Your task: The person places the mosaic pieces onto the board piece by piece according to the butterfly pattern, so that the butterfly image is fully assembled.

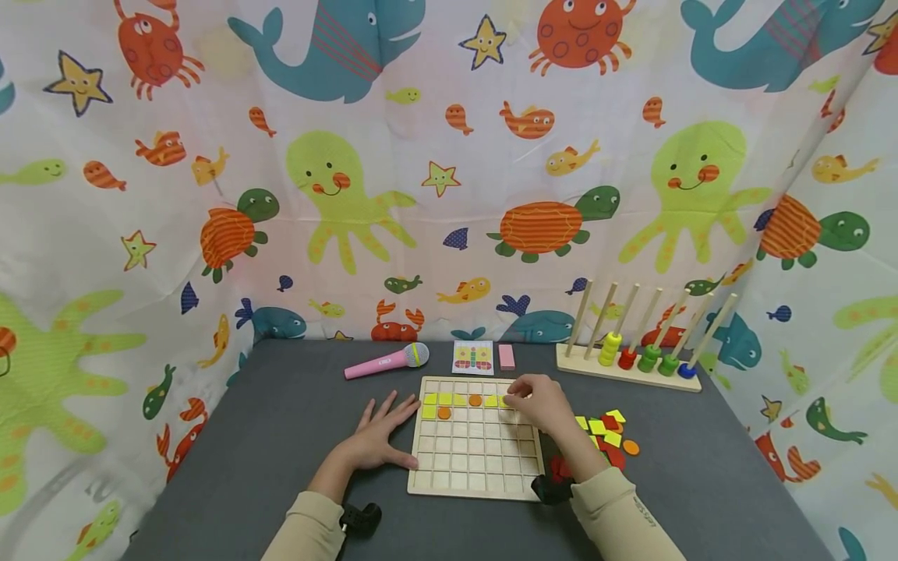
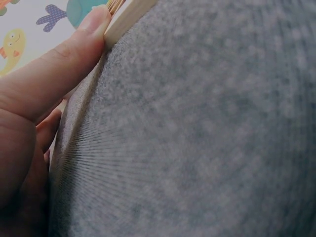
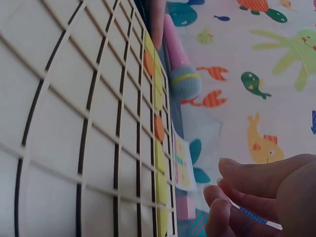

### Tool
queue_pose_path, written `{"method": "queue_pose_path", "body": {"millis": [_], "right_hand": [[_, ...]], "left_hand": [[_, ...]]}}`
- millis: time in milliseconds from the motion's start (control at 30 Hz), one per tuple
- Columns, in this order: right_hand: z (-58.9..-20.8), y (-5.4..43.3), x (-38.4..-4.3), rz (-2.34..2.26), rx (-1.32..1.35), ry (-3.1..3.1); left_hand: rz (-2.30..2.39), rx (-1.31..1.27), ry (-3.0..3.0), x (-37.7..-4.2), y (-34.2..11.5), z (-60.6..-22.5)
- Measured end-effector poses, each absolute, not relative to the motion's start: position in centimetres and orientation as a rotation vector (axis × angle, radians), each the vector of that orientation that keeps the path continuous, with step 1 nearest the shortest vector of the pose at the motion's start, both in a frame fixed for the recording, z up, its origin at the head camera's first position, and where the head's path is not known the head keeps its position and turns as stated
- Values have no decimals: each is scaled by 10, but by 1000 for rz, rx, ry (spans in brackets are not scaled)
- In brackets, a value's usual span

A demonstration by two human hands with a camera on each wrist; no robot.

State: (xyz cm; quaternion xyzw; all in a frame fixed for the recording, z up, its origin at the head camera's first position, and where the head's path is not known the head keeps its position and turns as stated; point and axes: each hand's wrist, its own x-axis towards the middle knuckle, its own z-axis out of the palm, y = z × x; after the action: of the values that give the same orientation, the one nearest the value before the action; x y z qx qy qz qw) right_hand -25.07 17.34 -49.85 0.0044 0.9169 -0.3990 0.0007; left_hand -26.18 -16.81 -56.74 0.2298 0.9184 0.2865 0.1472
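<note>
A square wooden grid board [image 1: 477,461] lies on the table. Yellow squares [image 1: 445,399] and orange discs [image 1: 475,400] sit in its upper rows. My left hand [image 1: 379,438], fingers spread, rests along the board's left side. In the left wrist view its thumb [image 2: 74,59] touches the board's wooden edge. Over the upper right of the board is my right hand [image 1: 543,401], hiding part of the top rows. Seen from the right wrist, its fingers [image 3: 219,212] are loosely bent above the board, with no piece visible between them. A yellow square [image 3: 162,222] lies in a cell nearby.
Loose red, yellow, green and orange pieces [image 1: 609,440] are piled right of the board. Behind it lie a pink toy microphone [image 1: 379,364], a pattern card [image 1: 473,358] and a pink block [image 1: 507,358]. A peg stand [image 1: 631,368] with coloured beads stands at the back right.
</note>
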Motion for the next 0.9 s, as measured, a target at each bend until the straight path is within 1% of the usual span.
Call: {"method": "queue_pose_path", "body": {"millis": [367, 600, 900], "right_hand": [[-505, 211, -238, -1146, 68, 2827], [-516, 228, -237, -1069, 98, 2782], [-523, 238, -236, -927, 16, 2776]], "left_hand": [[809, 653, 2642, -261, -168, -565], [798, 647, 2658, -261, -168, -566], [799, 667, 2659, -259, -167, -564]]}}
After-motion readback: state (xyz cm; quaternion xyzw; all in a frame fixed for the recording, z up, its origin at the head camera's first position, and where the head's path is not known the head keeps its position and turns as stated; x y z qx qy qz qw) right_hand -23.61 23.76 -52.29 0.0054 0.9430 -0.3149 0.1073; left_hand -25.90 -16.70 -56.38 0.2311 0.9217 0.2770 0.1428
